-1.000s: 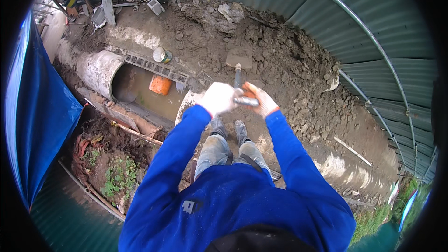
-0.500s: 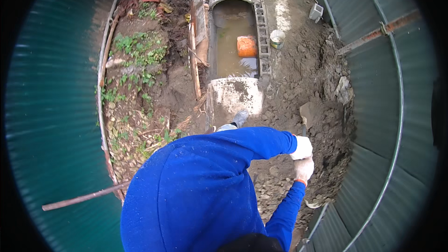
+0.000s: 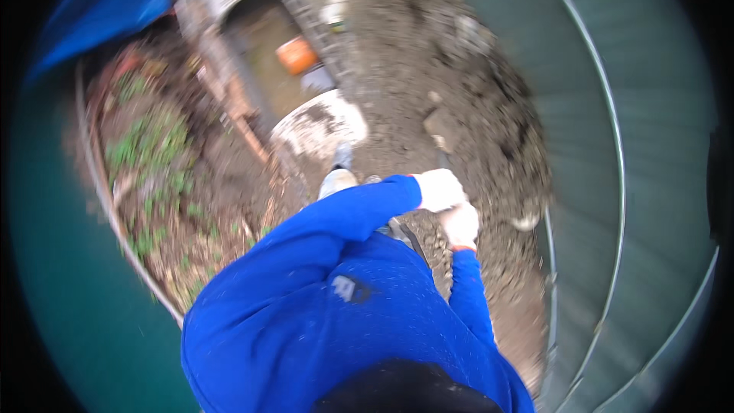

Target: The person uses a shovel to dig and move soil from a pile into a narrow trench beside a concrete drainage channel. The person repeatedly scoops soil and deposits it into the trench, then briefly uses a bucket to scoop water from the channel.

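Both my hands wear white knitted gloves and are closed on the handle of a shovel. My left hand grips farther along, toward the blade, and my right hand is just behind it, touching or nearly so. Most of the handle is hidden by the gloves; a short dark length of shaft shows beyond the left one. The mud-coloured blade lies at or just above the brown soil, blurred by motion.
Ahead on the left is a water-filled pit with an orange container in it, by a mud-stained whitish curved slab. Corrugated metal walls rise at right and left. My grey boot stands near the slab.
The view has swung to the right, so the pit now sits farther left and tilted. Both hands keep their grip on the shovel. The picture is more blurred.
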`<control>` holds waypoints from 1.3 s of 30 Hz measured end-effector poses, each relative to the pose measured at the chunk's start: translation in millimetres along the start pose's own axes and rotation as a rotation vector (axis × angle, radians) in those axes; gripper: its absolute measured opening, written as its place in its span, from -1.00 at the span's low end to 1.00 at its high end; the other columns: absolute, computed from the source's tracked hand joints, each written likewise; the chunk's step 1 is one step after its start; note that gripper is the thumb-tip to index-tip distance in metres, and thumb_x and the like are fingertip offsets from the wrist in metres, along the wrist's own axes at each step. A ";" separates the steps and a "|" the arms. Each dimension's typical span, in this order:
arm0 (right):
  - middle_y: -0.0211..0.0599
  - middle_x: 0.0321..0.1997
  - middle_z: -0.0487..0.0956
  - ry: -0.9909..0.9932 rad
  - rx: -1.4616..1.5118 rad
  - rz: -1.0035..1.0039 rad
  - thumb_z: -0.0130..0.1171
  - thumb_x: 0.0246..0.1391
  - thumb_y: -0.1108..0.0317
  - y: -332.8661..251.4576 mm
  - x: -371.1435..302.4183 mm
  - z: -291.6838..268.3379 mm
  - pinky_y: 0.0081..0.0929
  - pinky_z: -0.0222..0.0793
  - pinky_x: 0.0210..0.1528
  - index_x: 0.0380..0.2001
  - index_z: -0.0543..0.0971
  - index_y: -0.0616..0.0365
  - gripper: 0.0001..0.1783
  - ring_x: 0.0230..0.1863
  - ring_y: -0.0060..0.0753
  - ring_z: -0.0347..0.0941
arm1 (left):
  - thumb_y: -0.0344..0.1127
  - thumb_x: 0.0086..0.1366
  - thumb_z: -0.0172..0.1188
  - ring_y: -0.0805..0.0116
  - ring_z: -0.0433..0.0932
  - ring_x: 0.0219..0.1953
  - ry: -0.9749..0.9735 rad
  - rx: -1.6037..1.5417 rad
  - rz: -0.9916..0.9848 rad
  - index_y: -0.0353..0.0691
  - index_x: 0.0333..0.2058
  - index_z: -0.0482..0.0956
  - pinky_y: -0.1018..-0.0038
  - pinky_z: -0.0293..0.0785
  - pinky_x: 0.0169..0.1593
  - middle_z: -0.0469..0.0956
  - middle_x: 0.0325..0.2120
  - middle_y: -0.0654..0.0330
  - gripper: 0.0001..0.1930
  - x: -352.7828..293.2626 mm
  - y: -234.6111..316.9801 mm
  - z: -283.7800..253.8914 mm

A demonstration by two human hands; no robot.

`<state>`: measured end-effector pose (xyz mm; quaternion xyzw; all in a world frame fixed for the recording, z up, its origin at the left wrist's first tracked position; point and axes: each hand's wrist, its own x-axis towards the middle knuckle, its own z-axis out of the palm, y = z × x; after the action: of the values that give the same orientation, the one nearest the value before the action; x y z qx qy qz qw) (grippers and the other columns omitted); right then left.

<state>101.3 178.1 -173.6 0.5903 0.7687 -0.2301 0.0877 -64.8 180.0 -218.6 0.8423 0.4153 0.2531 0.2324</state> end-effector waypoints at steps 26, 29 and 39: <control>-0.02 -0.34 0.71 0.206 0.080 -0.004 0.29 0.09 0.12 -17.3 52.0 -85.9 -0.06 0.59 -0.16 -0.09 0.69 -0.04 -0.66 -0.24 0.12 0.68 | -0.23 0.18 0.47 0.32 0.58 -0.18 0.786 -1.823 -1.070 -0.19 0.06 0.61 0.34 0.52 -0.02 0.64 -0.20 0.25 -0.53 94.9 22.8 -12.0; 0.00 -0.42 0.69 0.264 0.087 -0.034 0.27 0.11 0.11 -26.2 37.5 -99.0 -0.06 0.57 -0.27 -0.14 0.71 -0.03 -0.69 -0.33 0.11 0.67 | -0.34 0.18 0.39 0.39 0.57 -0.20 0.925 -1.690 -1.021 -0.23 -0.14 0.71 0.40 0.51 -0.06 0.65 -0.26 0.25 -0.74 94.2 51.4 -27.1; -0.01 -0.33 0.71 0.068 0.042 0.021 0.26 0.12 0.08 -15.5 90.1 -46.0 -0.04 0.58 -0.14 -0.09 0.69 -0.03 -0.66 -0.23 0.12 0.68 | -0.32 0.23 0.30 0.45 0.58 -0.21 0.754 -1.488 -1.049 -0.27 -0.06 0.69 0.46 0.51 -0.09 0.66 -0.22 0.25 -0.69 79.2 -5.8 -2.9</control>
<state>67.0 274.2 -165.9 0.6074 0.7600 -0.2254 0.0515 -28.3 248.4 -201.4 0.0541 0.5181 0.5668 0.6383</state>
